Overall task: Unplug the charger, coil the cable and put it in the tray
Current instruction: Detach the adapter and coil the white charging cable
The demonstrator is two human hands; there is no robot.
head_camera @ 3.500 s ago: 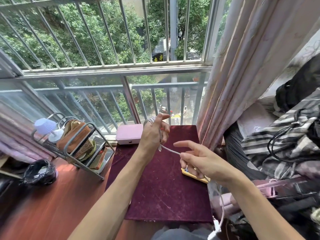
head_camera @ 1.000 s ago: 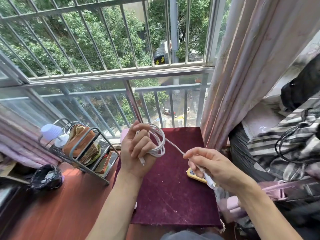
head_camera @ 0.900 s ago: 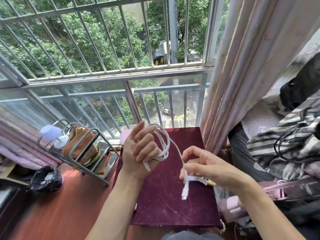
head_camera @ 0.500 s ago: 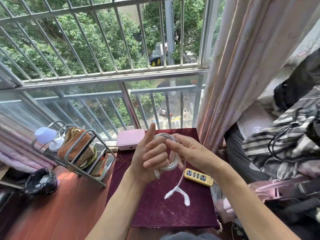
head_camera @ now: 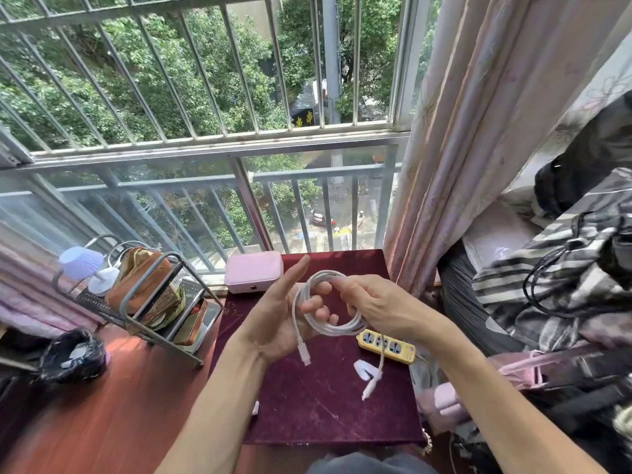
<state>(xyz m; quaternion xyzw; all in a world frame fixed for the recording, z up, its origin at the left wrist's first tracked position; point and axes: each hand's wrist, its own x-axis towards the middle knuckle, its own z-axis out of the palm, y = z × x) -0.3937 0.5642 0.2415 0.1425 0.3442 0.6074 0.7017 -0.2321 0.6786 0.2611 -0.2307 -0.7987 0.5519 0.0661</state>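
Two hands [head_camera: 273, 323], one cable [head_camera: 337, 326], one power strip [head_camera: 386, 345], one pink box [head_camera: 253, 271].

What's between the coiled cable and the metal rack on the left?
Nothing visible stands in the gap between the cable and the rack. The rack itself is crowded, though: a brown pouch and tins fill it behind its wire rails.

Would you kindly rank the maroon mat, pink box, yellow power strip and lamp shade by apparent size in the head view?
1. Maroon mat
2. Pink box
3. Power strip, close to the box and partly hidden
4. Lamp shade
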